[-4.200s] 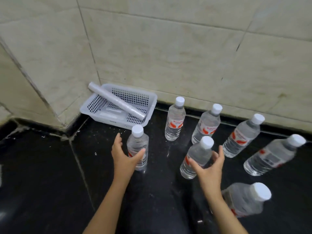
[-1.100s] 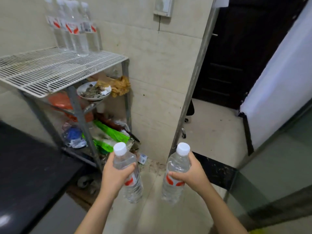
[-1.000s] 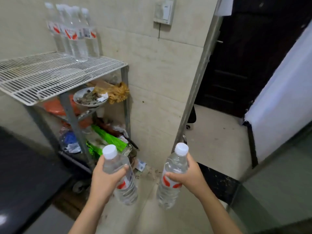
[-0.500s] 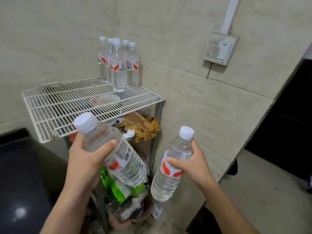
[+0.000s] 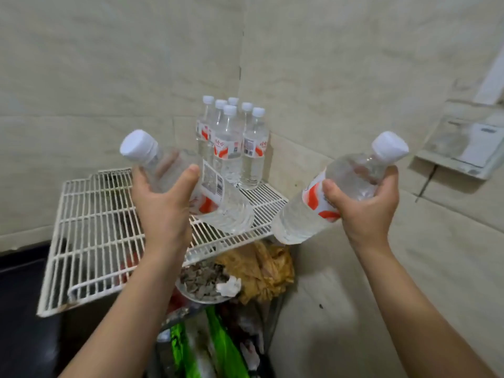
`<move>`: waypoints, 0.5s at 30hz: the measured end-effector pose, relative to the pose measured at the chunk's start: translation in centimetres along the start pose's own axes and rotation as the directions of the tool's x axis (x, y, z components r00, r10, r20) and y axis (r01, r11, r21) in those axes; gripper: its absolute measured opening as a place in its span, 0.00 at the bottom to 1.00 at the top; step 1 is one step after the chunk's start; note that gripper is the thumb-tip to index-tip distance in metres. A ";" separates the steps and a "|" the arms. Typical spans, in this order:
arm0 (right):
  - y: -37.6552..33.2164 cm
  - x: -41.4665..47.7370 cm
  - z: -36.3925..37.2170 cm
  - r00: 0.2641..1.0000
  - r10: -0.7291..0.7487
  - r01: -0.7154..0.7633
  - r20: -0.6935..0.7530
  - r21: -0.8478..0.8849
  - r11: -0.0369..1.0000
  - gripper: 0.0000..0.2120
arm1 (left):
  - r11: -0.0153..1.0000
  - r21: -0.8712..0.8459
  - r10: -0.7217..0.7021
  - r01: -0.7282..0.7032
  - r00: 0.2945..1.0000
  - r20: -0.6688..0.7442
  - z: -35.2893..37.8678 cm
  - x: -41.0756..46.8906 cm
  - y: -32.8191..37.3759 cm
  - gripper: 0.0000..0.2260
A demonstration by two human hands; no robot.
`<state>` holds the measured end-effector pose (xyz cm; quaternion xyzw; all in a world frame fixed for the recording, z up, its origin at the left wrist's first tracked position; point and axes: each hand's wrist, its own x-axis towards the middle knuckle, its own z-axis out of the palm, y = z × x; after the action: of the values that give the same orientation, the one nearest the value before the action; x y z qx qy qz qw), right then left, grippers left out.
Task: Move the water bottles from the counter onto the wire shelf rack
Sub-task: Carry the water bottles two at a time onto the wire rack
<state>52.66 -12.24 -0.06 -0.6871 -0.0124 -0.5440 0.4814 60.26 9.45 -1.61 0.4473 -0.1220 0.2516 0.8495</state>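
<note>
My left hand point(image 5: 163, 211) grips a clear water bottle point(image 5: 218, 205) with a white cap, tilted, its base hanging just above the white wire shelf rack point(image 5: 90, 241). My right hand point(image 5: 365, 211) grips a second water bottle point(image 5: 302, 216), also tilted, held to the right of the rack's front right corner. Several upright bottles point(image 5: 231, 145) with red and white labels stand clustered at the rack's back right corner against the tiled wall.
Below the top shelf lie a bowl of scraps point(image 5: 201, 282), a crumpled brown bag point(image 5: 261, 268) and green packets point(image 5: 221, 347). A black counter point(image 5: 19, 309) lies at the left. A wall switch box point(image 5: 463, 143) juts out at the right.
I have stepped closer to the rack and lifted both bottles higher. The left bottle has come over the shelf surface; the right one has risen beside the rack's corner.
</note>
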 end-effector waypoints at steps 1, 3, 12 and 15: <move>0.8 0.9 0.5 1.000 -0.010 0.010 0.000 0.003 1.000 0.25 | 0.999 0.027 0.017 -0.017 1.000 0.001 0.6 0.4 -0.6 0.16; 2.7 2.6 1.6 1.000 -0.012 0.012 0.013 0.003 1.000 0.26 | 0.994 0.097 0.049 -0.051 0.999 0.018 1.9 1.1 -1.8 0.15; 11.4 9.2 8.4 0.966 0.095 -0.097 0.241 -0.001 0.995 0.30 | 0.937 0.349 0.019 -0.021 1.000 0.009 6.7 5.0 -7.7 0.17; 13.7 10.8 11.1 0.891 0.108 -0.120 0.442 0.001 0.993 0.31 | 0.913 0.407 -0.006 0.005 1.000 0.000 8.2 6.1 -9.5 0.17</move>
<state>72.64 -17.61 -0.11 -0.7851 -0.0884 -0.3449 0.5068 70.67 0.16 -0.90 0.6149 -0.0661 0.2688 0.7384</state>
